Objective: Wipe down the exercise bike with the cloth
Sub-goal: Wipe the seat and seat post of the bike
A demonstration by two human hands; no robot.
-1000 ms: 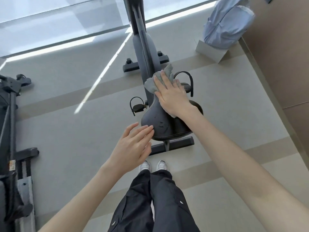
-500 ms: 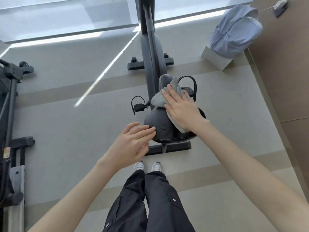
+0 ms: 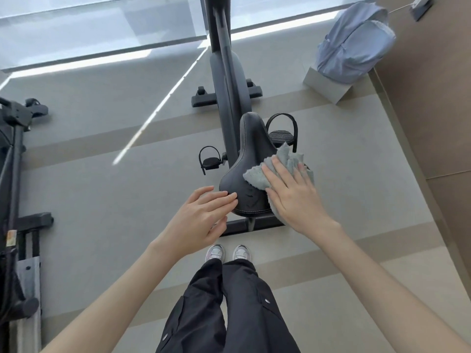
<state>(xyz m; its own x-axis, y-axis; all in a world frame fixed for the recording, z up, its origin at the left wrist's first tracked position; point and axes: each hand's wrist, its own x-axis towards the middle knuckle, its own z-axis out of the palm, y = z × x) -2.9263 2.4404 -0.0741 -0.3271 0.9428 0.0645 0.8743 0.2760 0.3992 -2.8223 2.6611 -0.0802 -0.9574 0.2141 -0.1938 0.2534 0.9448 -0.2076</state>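
- The exercise bike stood upright on the grey floor, directly ahead of the person's shoes.
- The grey cloth lay bunched on the right rear part of the black saddle, with part of it hanging over the saddle's right edge.
- The right hand pressed flat on the cloth, its fingers straight and slightly apart, not curled round it.
- The left hand was at the saddle's left rear edge, its fingers straight and close together, tips touching the saddle and holding nothing.
- A pale blue backpack sat on a low block by the wall, well apart from the bike.
- A second black machine stood at the left edge of view.
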